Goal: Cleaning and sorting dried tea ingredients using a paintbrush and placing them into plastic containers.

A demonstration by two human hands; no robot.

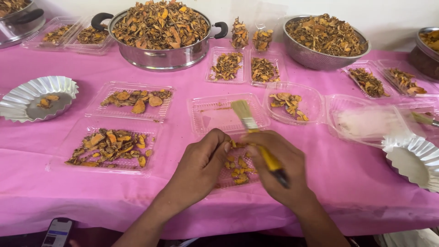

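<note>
Yellow-handled brush (259,139) in right hand (279,167) points bristles up-left.

place: likely food-packing room | cue: pink table (347,183), dried-slice pots (160,55), plastic trays (137,112)

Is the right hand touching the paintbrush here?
Touching. The head view shows the right hand wrapped around the paintbrush at its yellow handle, bristles sticking up past the fingers.

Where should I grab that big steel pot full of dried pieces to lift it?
Grip the steel pot by its two black loop handles, one at each side of the rim, coming in from left and right with a hand on each. It is heaped full, so a rim grip would spill.
</note>
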